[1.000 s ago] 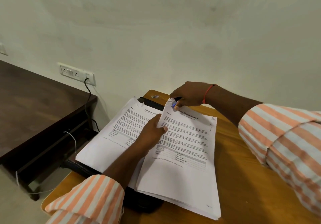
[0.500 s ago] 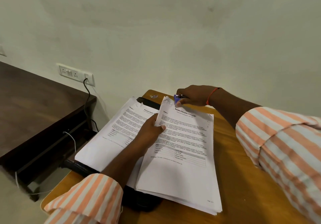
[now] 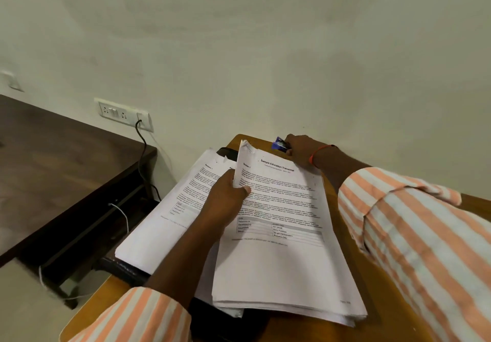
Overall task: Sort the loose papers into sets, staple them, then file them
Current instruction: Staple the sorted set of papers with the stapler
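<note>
Two paper piles lie on the table [image 3: 106, 307]: the left stack [image 3: 170, 224] rests flat over a black folder [image 3: 125, 268], and just right of it sits the transcript set [image 3: 281, 256], whose raised left edge the left hand [image 3: 228, 198] pinches between thumb and fingers. Farther right, near the table's far edge, the right hand [image 3: 301, 154] curls around a small blue stapler [image 3: 279, 145], apart from the set's crumpled top corner. Stapling looks to be the step in hand, though I cannot tell whether that corner is already pinned. If not, the next move calls for squared sheets and the stapler brought over that corner.
</note>
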A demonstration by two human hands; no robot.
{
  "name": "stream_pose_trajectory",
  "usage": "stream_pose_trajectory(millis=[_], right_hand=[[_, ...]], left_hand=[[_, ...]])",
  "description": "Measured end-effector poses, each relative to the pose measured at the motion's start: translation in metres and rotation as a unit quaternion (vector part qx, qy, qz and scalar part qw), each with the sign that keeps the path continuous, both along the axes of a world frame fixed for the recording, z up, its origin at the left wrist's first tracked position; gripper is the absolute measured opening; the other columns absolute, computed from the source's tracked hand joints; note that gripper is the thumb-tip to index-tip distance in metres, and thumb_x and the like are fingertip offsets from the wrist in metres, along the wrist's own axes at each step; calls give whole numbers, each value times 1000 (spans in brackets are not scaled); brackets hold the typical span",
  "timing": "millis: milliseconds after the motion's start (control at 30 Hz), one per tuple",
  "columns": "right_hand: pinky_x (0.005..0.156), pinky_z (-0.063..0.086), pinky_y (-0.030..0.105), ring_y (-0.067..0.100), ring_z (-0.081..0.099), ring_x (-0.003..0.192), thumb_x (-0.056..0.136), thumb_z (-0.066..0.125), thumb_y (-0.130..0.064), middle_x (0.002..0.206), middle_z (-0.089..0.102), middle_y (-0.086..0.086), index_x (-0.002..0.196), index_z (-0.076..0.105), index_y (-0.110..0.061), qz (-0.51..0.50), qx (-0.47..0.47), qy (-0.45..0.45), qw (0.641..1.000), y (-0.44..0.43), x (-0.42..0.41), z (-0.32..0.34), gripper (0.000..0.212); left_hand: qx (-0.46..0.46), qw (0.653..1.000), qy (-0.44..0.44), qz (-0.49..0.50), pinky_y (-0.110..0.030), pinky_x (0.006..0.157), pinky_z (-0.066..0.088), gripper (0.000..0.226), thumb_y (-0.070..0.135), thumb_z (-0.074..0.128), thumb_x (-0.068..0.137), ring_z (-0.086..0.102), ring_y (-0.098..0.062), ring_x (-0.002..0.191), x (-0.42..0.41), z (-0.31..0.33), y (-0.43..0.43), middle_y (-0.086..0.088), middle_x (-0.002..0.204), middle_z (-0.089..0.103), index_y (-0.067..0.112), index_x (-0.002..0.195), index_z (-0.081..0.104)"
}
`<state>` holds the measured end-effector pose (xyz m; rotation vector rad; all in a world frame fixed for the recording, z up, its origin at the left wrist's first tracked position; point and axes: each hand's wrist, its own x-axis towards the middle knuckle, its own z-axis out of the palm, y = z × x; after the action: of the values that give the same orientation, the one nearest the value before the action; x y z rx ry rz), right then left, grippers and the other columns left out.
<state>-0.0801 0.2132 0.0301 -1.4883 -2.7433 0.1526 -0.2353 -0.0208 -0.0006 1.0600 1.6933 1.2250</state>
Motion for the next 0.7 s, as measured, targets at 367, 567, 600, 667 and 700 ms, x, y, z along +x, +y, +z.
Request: stream_pose_trajectory(millis=[367, 567, 600, 667, 700], right_hand=[[94, 45, 40, 34, 55, 116, 103, 45, -20, 126, 54, 19, 126, 53, -4, -32, 61, 31, 997, 50, -70, -59, 29], [95, 42, 37, 35, 53, 119, 101, 46, -10, 128, 55, 21, 126, 53, -3, -45, 56, 50, 996, 61, -75, -65, 27], [95, 42, 37, 34, 53, 119, 100, 47, -9, 128, 54, 21, 126, 52, -3, -46, 52, 53, 996, 60, -73, -65, 27], [95, 43, 37, 34, 52, 118, 98, 49, -8, 128, 54, 21, 126, 51, -3, -46, 42, 60, 996, 52, -60, -60, 28], [94, 43, 38, 34, 52, 117, 98, 49, -9, 127, 54, 21, 125, 52, -3, -44, 39, 73, 996, 51, -56, -58, 28]], left_hand=[[-78, 996, 51, 10, -22, 64, 52, 36, 31, 59, 102, 66, -14, 96, -10, -16, 9, 6, 123, 62, 27, 137, 48], [-98, 993, 70, 8, -15, 52, 47, 40, 35, 58, 102, 65, -10, 83, -11, -19, 12, 14, 109, 60, 28, 139, 46], [-98, 993, 70, 8, -16, 53, 47, 41, 36, 59, 102, 65, -10, 83, -12, -20, 12, 13, 112, 59, 28, 141, 45], [-100, 992, 71, 5, -18, 56, 49, 44, 35, 59, 102, 65, -12, 87, -9, -17, 12, 11, 118, 59, 27, 143, 45], [-96, 993, 74, 6, -20, 60, 51, 43, 34, 59, 102, 65, -13, 89, -11, -16, 12, 10, 118, 59, 26, 142, 45]])
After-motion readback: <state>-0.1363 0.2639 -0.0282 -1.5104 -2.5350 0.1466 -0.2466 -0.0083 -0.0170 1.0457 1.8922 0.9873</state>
